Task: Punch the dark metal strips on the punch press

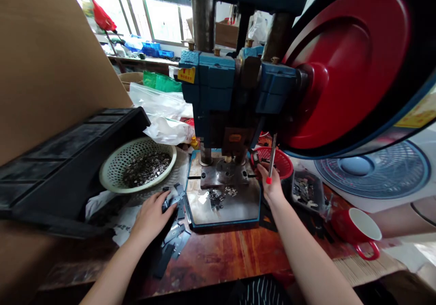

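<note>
The left hand point(151, 214) has its fingers loosely spread, touching metal strips point(180, 210), the press point(213, 84) just to their right. A red-tipped rod point(272, 159) overlaps the right hand point(273, 192); whether those fingers pinch it, I can't tell.

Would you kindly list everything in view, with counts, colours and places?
Press: 1, blue, centre
Wheel: 1, red, upper right
Metal strips: several, dark grey, left of press
Pale basket: 1, whitish, left of press
Metal bits: many, silvery, on press, in pale basket
Red basket: 1, red, right of press
Clear box: 1, transparent, right
Rod: 1, silver with red end, right of press
Mug: 1, red and white, right
Fan: 1, blue, right
Crate: 1, black, left
Cardboard: 1, brown, upper left
Plastic bags: several, clear or white, behind pale basket
Trays: several, blue, background
Windows: several, bright, background
Table: 1, reddish brown, below
Left hand: 1, bare, at metal strips
Right hand: 1, bare, by rod
</note>
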`<state>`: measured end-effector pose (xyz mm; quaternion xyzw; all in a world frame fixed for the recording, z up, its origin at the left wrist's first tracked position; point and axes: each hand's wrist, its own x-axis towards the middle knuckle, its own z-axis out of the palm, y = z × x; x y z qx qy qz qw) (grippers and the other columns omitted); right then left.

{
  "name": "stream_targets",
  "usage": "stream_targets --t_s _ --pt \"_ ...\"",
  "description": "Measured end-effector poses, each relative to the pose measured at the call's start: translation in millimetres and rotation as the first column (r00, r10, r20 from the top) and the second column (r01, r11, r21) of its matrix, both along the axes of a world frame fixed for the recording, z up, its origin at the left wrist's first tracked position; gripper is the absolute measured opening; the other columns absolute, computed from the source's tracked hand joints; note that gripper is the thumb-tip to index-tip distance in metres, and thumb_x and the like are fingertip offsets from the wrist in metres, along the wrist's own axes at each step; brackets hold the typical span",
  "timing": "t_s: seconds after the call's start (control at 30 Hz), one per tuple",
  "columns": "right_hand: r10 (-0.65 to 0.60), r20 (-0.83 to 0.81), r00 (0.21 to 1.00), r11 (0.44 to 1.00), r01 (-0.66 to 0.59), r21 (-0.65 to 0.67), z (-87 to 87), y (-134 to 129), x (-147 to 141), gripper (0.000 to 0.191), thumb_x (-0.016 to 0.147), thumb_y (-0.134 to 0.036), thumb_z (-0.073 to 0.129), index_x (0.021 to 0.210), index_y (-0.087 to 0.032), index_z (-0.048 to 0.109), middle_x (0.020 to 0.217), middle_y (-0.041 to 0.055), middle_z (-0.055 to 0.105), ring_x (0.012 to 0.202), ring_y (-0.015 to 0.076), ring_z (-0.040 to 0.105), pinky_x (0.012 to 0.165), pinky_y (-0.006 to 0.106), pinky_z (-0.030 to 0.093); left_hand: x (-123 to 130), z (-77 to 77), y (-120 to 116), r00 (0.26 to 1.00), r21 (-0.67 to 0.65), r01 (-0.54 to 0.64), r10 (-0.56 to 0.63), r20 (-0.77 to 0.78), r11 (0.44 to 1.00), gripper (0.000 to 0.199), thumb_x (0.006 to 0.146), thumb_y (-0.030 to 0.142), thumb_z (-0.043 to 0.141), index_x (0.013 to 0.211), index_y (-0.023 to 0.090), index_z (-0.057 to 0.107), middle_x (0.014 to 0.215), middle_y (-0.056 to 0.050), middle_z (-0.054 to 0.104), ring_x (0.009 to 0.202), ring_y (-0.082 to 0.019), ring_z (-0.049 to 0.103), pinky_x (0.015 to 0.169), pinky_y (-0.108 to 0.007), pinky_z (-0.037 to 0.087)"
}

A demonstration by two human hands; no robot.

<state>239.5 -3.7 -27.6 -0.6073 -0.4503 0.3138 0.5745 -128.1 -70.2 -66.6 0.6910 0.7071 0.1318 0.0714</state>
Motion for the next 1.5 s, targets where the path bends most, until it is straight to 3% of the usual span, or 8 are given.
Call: stream_targets --t_s 0.17,0.47,0.73,1.03,1.13,1.27,1.4,1.5 --pt "-0.016 -0.228 0.974 1.000 0.015 -0.006 -13.7 -39 9 0.053 0.066 -0.052 0.065 0.104 -0.016 0.056 0.084 0.0064 0.069 0.078 0.0219 0.065 0.067 0.033 0.050 3 -4.6 29 0.992 0.009 0.125 -0.125 0.006 0.992 0.051 0.086 0.040 0.035 0.129 0.017 0.049 0.136 -0.012 0.047 0.125 -0.027 0.043 0.105 -0.040 0.032" --pt "0.096 -0.033 0.995 0.988 -0.100 -0.120 -15.9 -96 2 0.045 0.072 -0.052 0.061 0.099 -0.017 0.062 0.086 0.0085 0.070 0.085 0.0232 0.066 0.080 0.037 0.050 1 -9.8 27 0.948 -0.059 0.318 -0.316 0.045 0.946 0.048 0.084 0.042 0.042 0.128 0.024 0.051 0.137 -0.009 0.048 0.122 -0.028 0.046 0.104 -0.043 0.033" --pt "0.114 0.100 0.988 0.981 -0.097 -0.167 -17.2 -112 0 0.041 0.076 -0.052 0.057 0.098 -0.018 0.065 0.084 0.0079 0.070 0.081 0.0226 0.065 0.077 0.035 0.050 -3 -0.2 -12 0.987 -0.067 0.085 -0.075 0.143 0.994 0.045 0.078 0.037 0.051 0.119 0.020 0.057 0.101 -0.010 0.063 0.098 -0.026 0.058 0.089 -0.039 0.043" --pt "0.116 0.180 0.977 0.984 -0.088 -0.157 -16.0 -121 -5 0.038 0.080 -0.049 0.053 0.097 -0.017 0.066 0.083 0.0084 0.070 0.082 0.0223 0.065 0.076 0.033 0.050 -19 9.2 -19 0.869 -0.171 -0.130 0.195 0.456 0.977 0.035 0.071 0.047 0.055 0.091 0.021 0.066 0.097 -0.007 0.071 0.094 -0.027 0.063 0.083 -0.035 0.045" --pt "0.123 0.171 0.978 0.982 -0.095 -0.160 -12.6 -126 -10 0.038 0.081 -0.049 0.052 0.097 -0.017 0.065 0.083 0.0083 0.070 0.083 0.0225 0.064 0.077 0.034 0.049 -19 20.5 -32 0.754 -0.184 -0.223 0.289 0.590 0.957 0.040 0.067 0.052 0.060 0.088 0.018 0.066 0.090 -0.007 0.071 0.086 -0.026 0.064 0.078 -0.035 0.047" --pt "0.270 0.111 0.956 0.951 -0.248 -0.184 -6.3 -134 -39 0.034 0.082 -0.047 0.053 0.095 -0.019 0.066 0.086 0.0079 0.069 0.086 0.0230 0.064 0.084 0.036 0.047 13 38.0 -51 0.416 -0.287 -0.231 0.361 0.835 0.930 0.047 0.062 0.050 0.069 0.094 0.015 0.064 0.084 -0.005 0.069 0.074 -0.020 0.065 0.067 -0.029 0.050" --pt "0.499 -0.121 0.858 0.837 -0.513 -0.190 -1.5 -136 -82 0.035 0.082 -0.042 0.054 0.108 -0.019 0.060 0.084 0.0048 0.069 0.083 0.0198 0.064 0.079 0.034 0.048 72 49.5 -66 0.200 -0.365 -0.117 0.382 0.902 0.924 0.045 0.062 0.043 0.073 0.095 0.015 0.064 0.085 -0.004 0.068 0.069 -0.015 0.064 0.064 -0.025 0.050" --pt "0.495 -0.293 0.818 0.817 -0.553 -0.164 0.2 -133 -99 0.036 0.077 -0.042 0.059 0.105 -0.019 0.060 0.077 0.0017 0.066 0.073 0.0166 0.063 0.071 0.030 0.050 106 52.9 -72 0.119 -0.383 0.001 0.380 0.917 0.924 0.041 0.063 0.041 0.073 0.094 0.015 0.065 0.087 -0.004 0.069 0.069 -0.014 0.063 0.064 -0.024 0.050"
